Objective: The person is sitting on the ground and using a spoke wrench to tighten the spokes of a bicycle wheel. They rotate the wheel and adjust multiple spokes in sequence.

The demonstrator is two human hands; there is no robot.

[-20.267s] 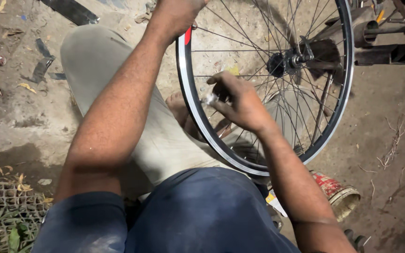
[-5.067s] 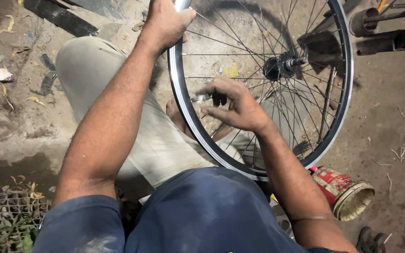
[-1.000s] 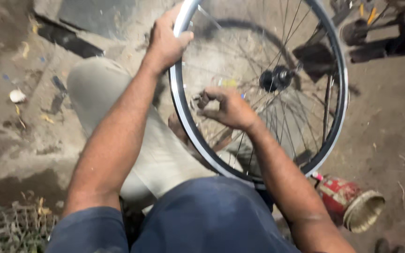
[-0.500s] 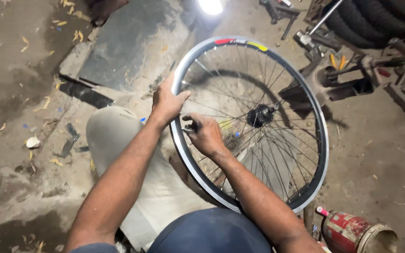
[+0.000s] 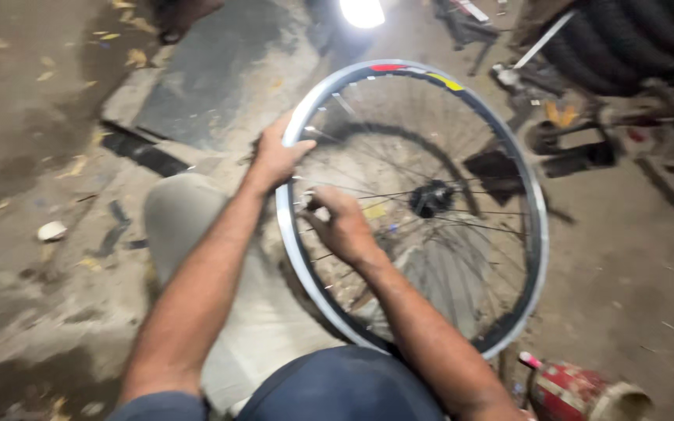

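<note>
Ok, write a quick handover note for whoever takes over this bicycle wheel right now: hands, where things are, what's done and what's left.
Left hand: gripping the rim of the bicycle wheel at its upper left, steadying it upright.
Right hand: inside the wheel, fingers closed near the spokes close to the rim; the picture is too blurred to tell whether it holds a tool.
Hub sits mid-wheel. A red can lies on the ground at lower right.
Done: cannot tell from this view.
Left: check the spokes around the rim.

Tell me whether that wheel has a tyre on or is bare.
Bare: the wheel shows only a shiny metal rim, gripped by the left hand.
</note>
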